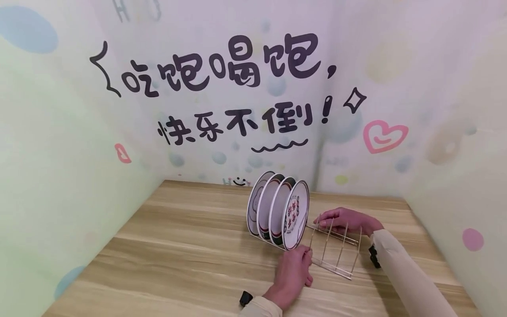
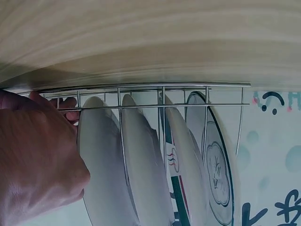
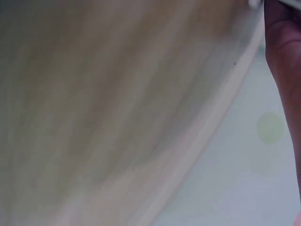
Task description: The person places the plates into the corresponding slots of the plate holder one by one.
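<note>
A silver wire dish rack stands on the wooden table, with several round white plates upright in its left slots. The rightmost plate faces right and shows red characters. My left hand grips the rack's near lower wires, just below that plate. In the left wrist view, the left hand is beside the plates, its fingertips partly hidden behind the wires. On the far side, my right hand holds the rack's back rail from behind the bare dividers. Only part of the right hand shows in the right wrist view.
The wooden table extends to the left of the rack. Behind it rises a pale printed backdrop with large black lettering, and similar panels stand on both sides. The rack's right-hand slots hold no plates.
</note>
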Tool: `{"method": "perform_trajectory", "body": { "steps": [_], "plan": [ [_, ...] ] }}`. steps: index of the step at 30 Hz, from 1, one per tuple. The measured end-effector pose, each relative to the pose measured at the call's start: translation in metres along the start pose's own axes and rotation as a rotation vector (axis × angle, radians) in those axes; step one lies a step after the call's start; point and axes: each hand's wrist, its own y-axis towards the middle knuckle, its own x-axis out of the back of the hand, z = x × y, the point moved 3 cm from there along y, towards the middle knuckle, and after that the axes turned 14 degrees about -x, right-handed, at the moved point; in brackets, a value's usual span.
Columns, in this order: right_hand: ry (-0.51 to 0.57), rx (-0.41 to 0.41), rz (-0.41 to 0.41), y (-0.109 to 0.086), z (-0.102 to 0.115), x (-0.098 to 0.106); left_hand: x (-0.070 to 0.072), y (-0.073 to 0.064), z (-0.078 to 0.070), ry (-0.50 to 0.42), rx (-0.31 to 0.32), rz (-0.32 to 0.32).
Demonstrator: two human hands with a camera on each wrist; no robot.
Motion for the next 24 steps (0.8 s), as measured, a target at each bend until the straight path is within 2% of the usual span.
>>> {"method": "perform_trajectory", "body": {
  "steps": [6,9,14,21,24],
  "plan": [
    [-0.185,0.032,-0.133,-0.005,0.01,-0.006,0.004,0.0,-0.001,-0.002,0.001,0.004],
    [-0.212,0.046,-0.181,-0.005,0.013,-0.008,0.008,0.001,-0.002,0.01,-0.018,0.012],
    [-0.219,0.086,-0.198,-0.01,0.015,-0.013,0.017,0.0,0.002,0.045,-0.035,0.025],
    [-0.191,0.116,-0.2,-0.014,0.014,-0.029,0.042,-0.005,0.013,0.349,-0.142,-0.002],
    [-0.204,0.147,-0.207,-0.014,0.013,-0.041,0.053,-0.009,0.018,0.382,-0.137,-0.005]
  ]
}}
